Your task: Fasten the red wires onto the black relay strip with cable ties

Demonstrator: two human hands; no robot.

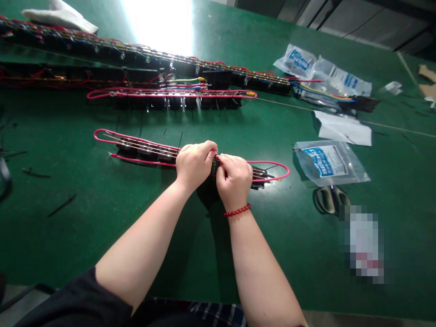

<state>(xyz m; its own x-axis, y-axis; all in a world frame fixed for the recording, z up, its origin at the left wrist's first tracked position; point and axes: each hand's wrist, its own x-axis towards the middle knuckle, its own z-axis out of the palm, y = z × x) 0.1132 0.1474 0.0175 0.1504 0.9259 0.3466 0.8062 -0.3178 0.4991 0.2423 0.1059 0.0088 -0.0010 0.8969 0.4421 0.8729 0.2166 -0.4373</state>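
A black strip of wired modules [146, 149] lies slantwise on the green table, with thin metal rods along it. A red wire [272, 162] runs its length and loops past both ends. Thin black cable ties [180, 138] stick up from its left part. Over the middle of the strip, my left hand [195, 164] is closed with thumb and forefinger pinched. My right hand [234, 175] is closed right beside it, fingertips meeting the left ones. A thin dark piece between them looks like a cable tie; the fingers mostly hide it.
Behind lie a similar wired strip [177, 102] and a longer one [150, 56]. To the right are plastic bags with blue labels [327, 161], white paper [342, 128] and scissors [329, 200]. A white glove [59, 17] lies far left, loose cable ties [61, 205] nearer.
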